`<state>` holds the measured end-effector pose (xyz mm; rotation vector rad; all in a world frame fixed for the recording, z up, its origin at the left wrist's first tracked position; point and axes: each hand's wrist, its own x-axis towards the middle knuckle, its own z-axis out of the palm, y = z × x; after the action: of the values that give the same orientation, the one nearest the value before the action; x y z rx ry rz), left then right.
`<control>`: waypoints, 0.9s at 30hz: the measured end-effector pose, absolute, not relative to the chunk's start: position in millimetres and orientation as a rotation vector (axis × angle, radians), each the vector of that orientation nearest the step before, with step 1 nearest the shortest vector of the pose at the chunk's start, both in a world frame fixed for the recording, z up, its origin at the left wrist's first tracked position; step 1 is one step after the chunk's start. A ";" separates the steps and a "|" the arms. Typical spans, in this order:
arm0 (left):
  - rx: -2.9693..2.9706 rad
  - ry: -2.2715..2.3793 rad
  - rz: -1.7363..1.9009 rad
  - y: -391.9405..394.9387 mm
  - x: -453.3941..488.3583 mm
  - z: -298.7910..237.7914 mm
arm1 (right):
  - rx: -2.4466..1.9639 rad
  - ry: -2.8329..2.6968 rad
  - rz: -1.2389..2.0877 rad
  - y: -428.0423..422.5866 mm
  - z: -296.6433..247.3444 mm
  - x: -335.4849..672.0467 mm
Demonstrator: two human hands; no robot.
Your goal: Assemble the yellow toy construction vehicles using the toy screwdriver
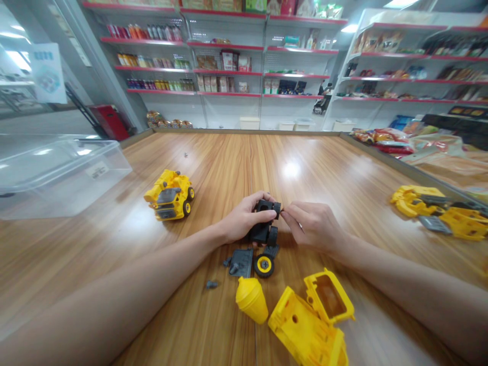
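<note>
nearest the camera, a yellow plastic truck shell and a yellow cone piece lie on the wooden bench. just beyond them, the left hand wraps a black toy chassis while the right hand pinches its far end between finger and thumb; this looks like close work on that one part, calling for steady fingers at that end next.

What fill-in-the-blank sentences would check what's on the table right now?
The right hand pinches the end of a black toy chassis, which the ____ hand also holds.
The loose wheel below it has a ____ hub.
The yellow toy truck rides on ____ tyres.

Missing words: left, yellow, black.
</note>
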<state>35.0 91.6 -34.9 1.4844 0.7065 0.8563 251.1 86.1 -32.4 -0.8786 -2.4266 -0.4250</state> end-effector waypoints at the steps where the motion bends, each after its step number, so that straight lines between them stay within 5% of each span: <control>1: 1.497 0.712 0.852 91.1 35.1 -34.7 | -0.891 -2.427 -0.416 85.8 -32.5 251.1; 11: 1.450 0.710 0.858 91.9 35.7 -34.5 | -0.886 -2.371 -0.292 85.4 -31.5 250.0; 18: 1.449 0.715 0.785 93.0 34.1 -35.5 | -0.991 -2.363 0.227 85.1 -33.8 248.5; 27: 1.470 0.719 0.815 93.8 35.4 -35.9 | -0.946 -2.395 -0.157 82.9 -34.5 248.3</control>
<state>35.4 93.8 -35.9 1.4702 0.7185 0.8146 248.3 82.9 -34.5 -0.9463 -2.3955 -0.1567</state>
